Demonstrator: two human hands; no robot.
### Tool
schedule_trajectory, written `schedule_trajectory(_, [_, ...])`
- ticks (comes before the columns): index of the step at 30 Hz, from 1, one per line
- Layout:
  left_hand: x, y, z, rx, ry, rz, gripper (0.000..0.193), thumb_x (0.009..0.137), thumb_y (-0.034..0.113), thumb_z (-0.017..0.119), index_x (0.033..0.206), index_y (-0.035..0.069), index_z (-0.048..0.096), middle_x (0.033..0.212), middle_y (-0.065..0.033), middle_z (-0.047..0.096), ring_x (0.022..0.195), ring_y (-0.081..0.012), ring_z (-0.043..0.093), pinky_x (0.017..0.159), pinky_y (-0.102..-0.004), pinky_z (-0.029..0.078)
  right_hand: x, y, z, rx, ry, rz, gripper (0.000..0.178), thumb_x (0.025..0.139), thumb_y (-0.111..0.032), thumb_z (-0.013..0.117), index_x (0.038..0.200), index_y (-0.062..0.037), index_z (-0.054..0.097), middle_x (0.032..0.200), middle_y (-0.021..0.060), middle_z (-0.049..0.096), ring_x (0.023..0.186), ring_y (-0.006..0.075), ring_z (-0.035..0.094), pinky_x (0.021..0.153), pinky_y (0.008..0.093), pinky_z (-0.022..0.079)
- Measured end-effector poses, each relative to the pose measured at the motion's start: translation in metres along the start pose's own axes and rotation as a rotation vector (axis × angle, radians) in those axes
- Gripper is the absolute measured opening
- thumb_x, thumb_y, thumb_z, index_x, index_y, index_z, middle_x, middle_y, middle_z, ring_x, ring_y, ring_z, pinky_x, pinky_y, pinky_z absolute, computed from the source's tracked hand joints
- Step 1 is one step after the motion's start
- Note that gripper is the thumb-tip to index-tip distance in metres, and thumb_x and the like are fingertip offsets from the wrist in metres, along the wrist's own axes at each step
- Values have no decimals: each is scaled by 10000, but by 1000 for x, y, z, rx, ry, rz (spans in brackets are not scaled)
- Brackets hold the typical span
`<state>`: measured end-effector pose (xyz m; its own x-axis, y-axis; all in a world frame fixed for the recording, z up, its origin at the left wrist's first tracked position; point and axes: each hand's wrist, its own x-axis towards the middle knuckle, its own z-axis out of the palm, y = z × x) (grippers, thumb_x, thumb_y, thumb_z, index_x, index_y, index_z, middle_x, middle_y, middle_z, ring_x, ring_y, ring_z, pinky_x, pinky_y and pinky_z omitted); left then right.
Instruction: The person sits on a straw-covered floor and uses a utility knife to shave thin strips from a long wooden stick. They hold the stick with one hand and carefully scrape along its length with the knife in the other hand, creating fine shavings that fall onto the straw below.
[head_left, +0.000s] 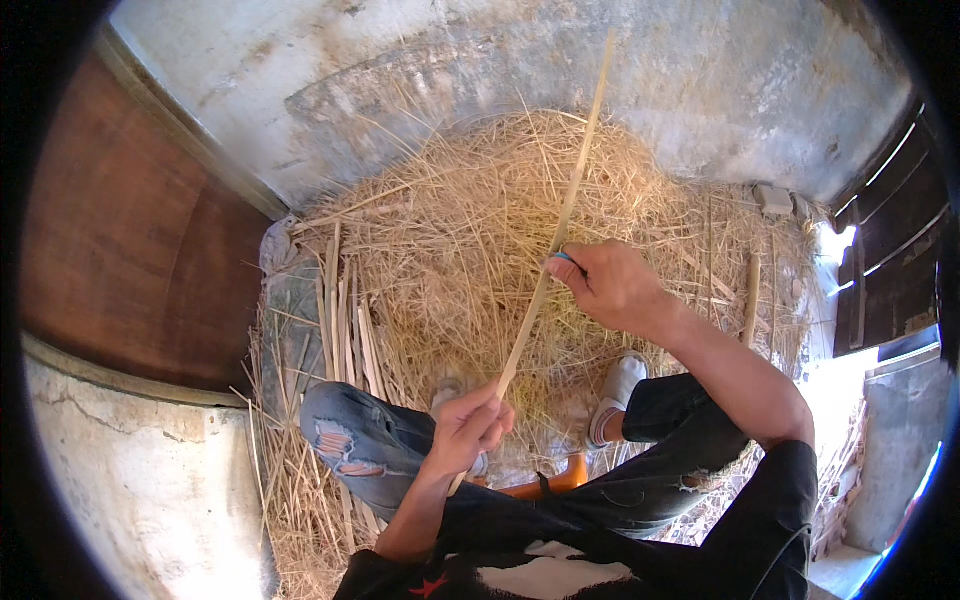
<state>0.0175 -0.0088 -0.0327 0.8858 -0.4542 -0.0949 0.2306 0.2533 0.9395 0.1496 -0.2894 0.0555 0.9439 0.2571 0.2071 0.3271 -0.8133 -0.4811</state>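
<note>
A long, pale bamboo strip slants up and away from my lap, with its far end near the back wall. My left hand is closed around its lower part, above my left thigh. Farther up, my right hand is closed against the strip's right side. A small blue tool shows between its thumb and fingers, touching or very near the strip; most of it is hidden by the hand. Below the strip lies a heap of thin, curled shavings.
Several split strips lie left of the heap. A weathered wall stands behind, a brown wooden panel to the left, and dark boards to the right. My feet rest among the shavings, near an orange object between my legs.
</note>
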Motion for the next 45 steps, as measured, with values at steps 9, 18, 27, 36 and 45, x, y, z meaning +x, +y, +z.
schedule_trajectory(9, [-16,-11,-13,62,-20,-29,437,1105,114,477,1524,-8,462,830,-121,632,511,-28,404,457,-191,310,20,9,-26,46,2,226,431,1072,-402,508,976,-38,717,709,213,670,745,441,685,702,546,549])
schedule_trajectory(18, [-21,-15,-8,47,24,11,413,1090,95,514,1499,39,517,785,-81,605,561,-43,421,522,-209,367,23,14,-21,55,-28,273,415,1049,-416,529,981,-55,721,832,217,705,804,444,693,735,543,555])
schedule_trajectory(27, [-5,-21,-14,8,23,88,418,1091,63,482,1484,-79,473,813,-145,626,485,-37,396,441,-210,309,6,-13,4,29,-116,143,432,1046,-437,527,951,-50,694,846,222,712,818,439,702,743,557,558])
schedule_trajectory(36, [3,-12,-9,-24,68,40,413,1108,118,472,1504,5,492,815,-112,611,489,-35,398,454,-197,316,-10,-39,13,9,-209,81,394,1050,-403,555,927,-45,667,665,216,631,650,438,662,593,550,509])
schedule_trajectory(45, [21,-13,-5,-135,126,46,451,1087,205,538,1482,-10,518,790,-110,632,437,-51,396,410,-222,299,-32,-53,22,269,-400,35,414,1037,-443,547,1018,-50,677,835,205,693,783,361,707,696,464,553])
